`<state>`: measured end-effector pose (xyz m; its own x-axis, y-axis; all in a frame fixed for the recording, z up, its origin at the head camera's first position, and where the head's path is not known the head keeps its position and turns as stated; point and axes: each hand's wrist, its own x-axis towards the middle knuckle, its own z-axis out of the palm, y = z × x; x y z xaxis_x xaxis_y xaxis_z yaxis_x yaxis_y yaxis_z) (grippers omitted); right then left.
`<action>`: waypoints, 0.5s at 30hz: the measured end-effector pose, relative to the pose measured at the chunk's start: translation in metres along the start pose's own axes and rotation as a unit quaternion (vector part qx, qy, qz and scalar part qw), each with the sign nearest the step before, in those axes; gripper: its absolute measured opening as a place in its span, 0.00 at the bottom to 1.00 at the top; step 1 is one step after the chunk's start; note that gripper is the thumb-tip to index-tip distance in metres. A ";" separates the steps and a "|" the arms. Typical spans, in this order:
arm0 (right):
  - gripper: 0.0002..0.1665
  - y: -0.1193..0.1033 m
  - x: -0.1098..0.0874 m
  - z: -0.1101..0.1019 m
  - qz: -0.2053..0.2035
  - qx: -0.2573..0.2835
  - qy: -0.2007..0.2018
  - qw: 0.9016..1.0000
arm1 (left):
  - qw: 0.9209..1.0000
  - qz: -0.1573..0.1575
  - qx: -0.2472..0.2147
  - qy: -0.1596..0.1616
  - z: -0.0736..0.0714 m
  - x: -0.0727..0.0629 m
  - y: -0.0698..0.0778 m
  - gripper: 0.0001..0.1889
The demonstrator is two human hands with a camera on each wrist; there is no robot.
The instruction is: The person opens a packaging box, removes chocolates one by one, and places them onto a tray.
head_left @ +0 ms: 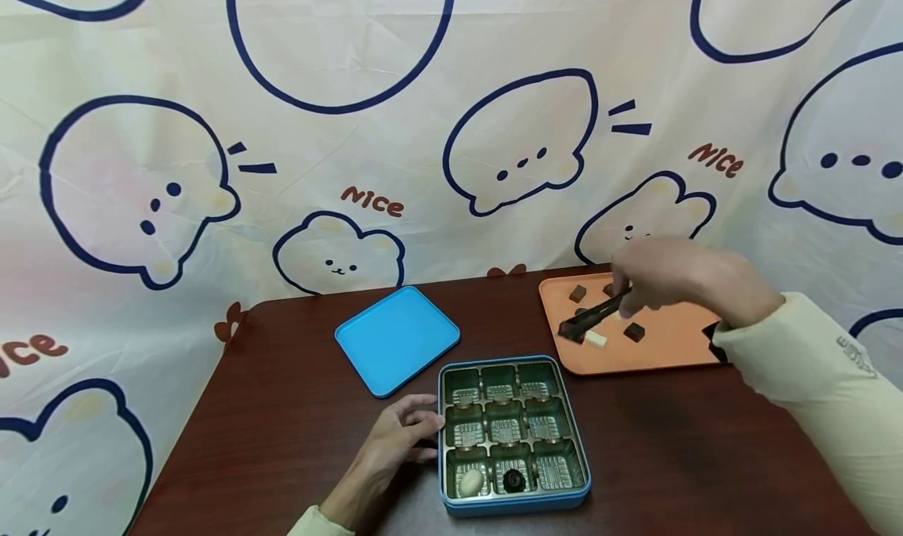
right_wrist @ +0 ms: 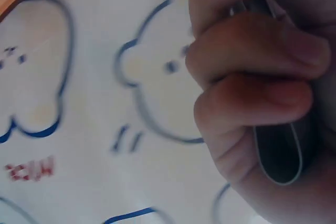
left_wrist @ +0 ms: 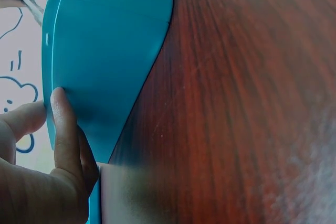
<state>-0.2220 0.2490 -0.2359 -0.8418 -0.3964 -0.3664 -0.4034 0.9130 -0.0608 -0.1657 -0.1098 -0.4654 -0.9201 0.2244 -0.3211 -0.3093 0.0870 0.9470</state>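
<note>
My right hand [head_left: 663, 273] grips dark tongs [head_left: 596, 315] with curled fingers. Their tips hang over the left part of an orange tray [head_left: 677, 352], overlapping a dark chocolate piece in the head view. In the right wrist view the fingers wrap round the tongs' handle [right_wrist: 281, 156]. My left hand [head_left: 402, 434] rests its fingers against the left side of a blue tin [head_left: 518, 506]. The left wrist view shows a fairly straight finger on the tin's wall [left_wrist: 110, 61], with the thumb near its rim. A white chocolate [head_left: 471, 483] and a dark chocolate [head_left: 514, 481] sit in the front row of the tin's divided insert.
A blue lid [head_left: 397, 340] lies on the brown table [head_left: 282, 434] behind the left hand. Several chocolates are on the orange tray, among them a white one [head_left: 596, 339] and a dark one [head_left: 634, 332]. A patterned cloth [head_left: 423, 168] hangs behind the table.
</note>
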 end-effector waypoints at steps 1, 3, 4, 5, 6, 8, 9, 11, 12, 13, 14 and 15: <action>0.10 0.009 0.003 0.000 0.010 -0.002 -0.001 1.000 | 1.000 0.000 -0.001 0.000 0.000 0.000 0.000 0.28; 0.09 0.027 0.010 0.000 0.022 -0.002 0.000 1.000 | 1.000 -0.001 -0.001 0.001 0.000 -0.001 0.000 0.28; 0.10 0.037 0.013 0.001 0.028 -0.001 0.001 1.000 | 1.000 -0.002 -0.002 0.002 0.000 -0.001 0.000 0.28; 0.10 0.046 0.015 0.002 0.033 0.002 0.002 0.999 | 1.000 -0.002 -0.002 0.003 0.000 -0.001 0.000 0.28; 0.09 0.055 0.018 0.003 0.038 0.003 0.006 0.999 | 1.000 -0.003 -0.001 0.003 0.000 -0.001 0.000 0.28; 0.09 0.071 0.022 0.006 0.052 0.010 0.014 0.999 | 1.000 -0.003 -0.001 0.004 0.000 -0.001 0.000 0.28; 0.09 0.079 0.024 0.008 0.058 0.013 0.017 0.998 | 1.000 -0.003 -0.001 0.004 0.000 -0.001 0.000 0.28; 0.09 0.094 0.028 0.012 0.076 0.016 0.023 0.997 | 1.000 -0.003 0.000 0.004 0.000 -0.001 0.000 0.28; 0.09 0.100 0.030 0.014 0.083 0.015 0.025 0.996 | 1.000 -0.003 0.000 0.003 0.000 -0.001 0.000 0.28; 0.09 0.107 0.032 0.017 0.089 0.017 0.028 0.995 | 1.000 -0.003 0.001 0.003 0.000 -0.001 0.000 0.28; 0.10 0.114 0.034 0.019 0.095 0.016 0.030 0.995 | 1.000 -0.003 0.001 0.003 0.000 0.000 0.000 0.28; 0.11 0.120 0.035 0.022 0.099 0.018 0.031 0.994 | 1.000 -0.003 0.000 0.003 0.000 0.000 0.000 0.28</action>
<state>-0.2926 0.3468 -0.2763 -0.9248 -0.2121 -0.3157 -0.2150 0.9763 -0.0259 -0.1652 -0.1100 -0.4656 -0.9196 0.2181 -0.3266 -0.3146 0.0890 0.9451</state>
